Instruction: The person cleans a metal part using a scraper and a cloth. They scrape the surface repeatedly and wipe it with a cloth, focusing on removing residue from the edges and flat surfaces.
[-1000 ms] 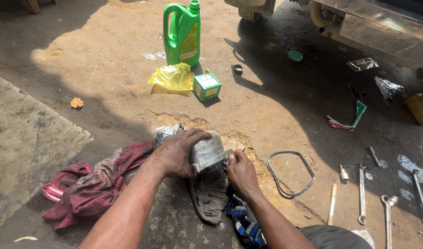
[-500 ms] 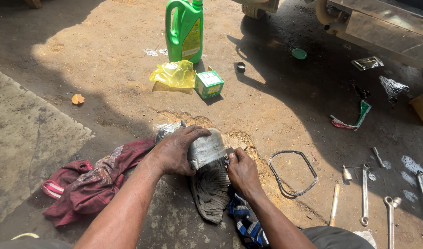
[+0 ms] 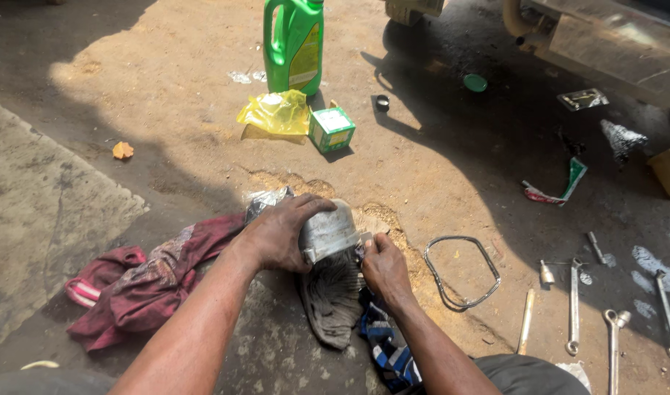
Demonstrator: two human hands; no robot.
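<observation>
Grey metal housing (image 3: pixel 327 230), dusty, cylinder-like, held just off the dirt ground (image 3: pixel 203 146). Left hand (image 3: pixel 276 234) wraps over its top and far side, fingers spread wide around it, firm clamp. Right hand (image 3: pixel 382 267) pinched narrow at the housing's near-right edge, fingertips on something small there; what exactly is hidden by the fingers.

Step, as a judgement: working a fitting or edge on the housing's open end while the left hand steadies it. The next move calls for the left keeping the part from rolling and the right making fine finger work at that rim, not force.

Directly under the hands: grimy grey rag (image 3: pixel 333 303), with a blue striped cloth (image 3: pixel 386 347) by the right wrist. Red cloth (image 3: pixel 145 281) lies under the left forearm, running out left. Just right of the right hand, a loop-shaped gasket (image 3: pixel 463 272) on the ground; further right, wrenches (image 3: pixel 572 307) laid side by side. Ahead of the hands, well apart: green jug (image 3: pixel 294 44), yellow plastic bag (image 3: pixel 276 113), small green box (image 3: pixel 331 129).

Room: open dirt ahead of the hands up to the box; the right side is cluttered with the gasket and tools. A concrete slab edge (image 3: pixel 93 175) sits left, beyond the red cloth.
</observation>
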